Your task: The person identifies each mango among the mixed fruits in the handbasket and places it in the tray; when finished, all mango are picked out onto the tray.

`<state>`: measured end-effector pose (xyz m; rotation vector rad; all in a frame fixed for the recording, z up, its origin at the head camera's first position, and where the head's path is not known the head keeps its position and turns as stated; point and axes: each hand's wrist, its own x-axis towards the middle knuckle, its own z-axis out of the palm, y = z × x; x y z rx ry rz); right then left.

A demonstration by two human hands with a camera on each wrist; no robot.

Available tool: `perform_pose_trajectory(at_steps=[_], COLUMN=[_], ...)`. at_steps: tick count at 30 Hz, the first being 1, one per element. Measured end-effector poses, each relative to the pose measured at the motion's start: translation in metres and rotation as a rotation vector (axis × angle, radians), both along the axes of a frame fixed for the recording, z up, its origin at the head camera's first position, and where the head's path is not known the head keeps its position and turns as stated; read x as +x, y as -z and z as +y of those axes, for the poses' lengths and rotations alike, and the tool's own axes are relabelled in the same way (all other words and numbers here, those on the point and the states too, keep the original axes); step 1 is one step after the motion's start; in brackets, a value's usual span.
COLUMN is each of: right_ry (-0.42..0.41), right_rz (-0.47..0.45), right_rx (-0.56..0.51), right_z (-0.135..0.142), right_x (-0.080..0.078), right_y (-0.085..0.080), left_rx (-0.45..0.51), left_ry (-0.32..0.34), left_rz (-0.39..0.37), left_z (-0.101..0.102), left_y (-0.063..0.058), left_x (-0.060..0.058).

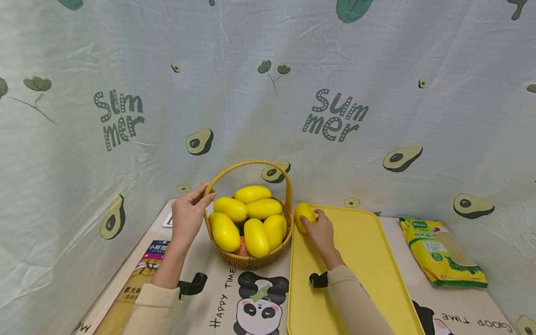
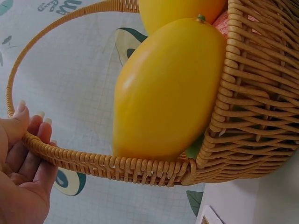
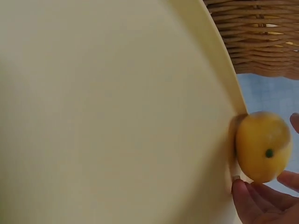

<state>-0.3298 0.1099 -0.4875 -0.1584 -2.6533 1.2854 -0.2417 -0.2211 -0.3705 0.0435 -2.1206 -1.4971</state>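
Note:
A wicker basket (image 1: 251, 263) heaped with several yellow mangoes (image 1: 229, 209) stands left of a yellow tray (image 1: 356, 246). My left hand (image 1: 187, 216) grips the left side of its arched handle (image 1: 251, 162), thumb and fingers around the cane in the left wrist view. Between the mangoes a reddish fruit (image 1: 242, 247) partly shows. At the tray's far left corner my right hand (image 1: 321, 232) holds one mango (image 3: 264, 147) by its sides. In the right wrist view that mango sits right at the tray's raised rim, its green stem spot showing.
A yellow-green Knorr bag (image 1: 444, 253) lies right of the tray. On the left is a long pasta packet (image 1: 130, 293), partly behind my left arm. Avocado-print sheeting (image 1: 234, 93) hangs behind and at the sides. A panda print (image 1: 259, 309) marks the tablecloth.

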Motion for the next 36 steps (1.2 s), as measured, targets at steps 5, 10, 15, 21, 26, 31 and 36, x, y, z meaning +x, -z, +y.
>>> perform_pose_trajectory(at_steps=[5, 10, 15, 21, 26, 31, 36], right_ry=[-0.025, -0.080, -0.175, -0.303, -0.409, -0.536, -0.579], right_rz=[0.035, 0.143, 0.239, 0.300, 0.338, 0.331, 0.300], right_rx=[-0.026, -0.050, -0.042, -0.053, -0.056, -0.010, 0.054], right_z=[0.007, 0.012, 0.006, -0.011, -0.030, -0.050, -0.069], right_x=[0.005, 0.016, 0.036, 0.060, 0.080, 0.096, 0.105], right_y=[-0.003, -0.013, -0.036, -0.053, -0.058, -0.057, -0.052], left_rx=[-0.007, -0.017, -0.023, -0.006, -0.005, -0.009, 0.000], left_ry=[0.002, -0.007, -0.014, -0.015, -0.007, -0.017, -0.014], left_rz=[-0.006, -0.012, 0.005, 0.013, 0.015, 0.019, 0.019], left_z=[-0.001, 0.000, 0.000, 0.001, 0.000, 0.000, 0.001], left_y=[0.000, 0.001, 0.001, 0.002, 0.003, 0.003, 0.004], left_x=[0.000, 0.000, -0.001, -0.001, -0.001, -0.002, -0.002])
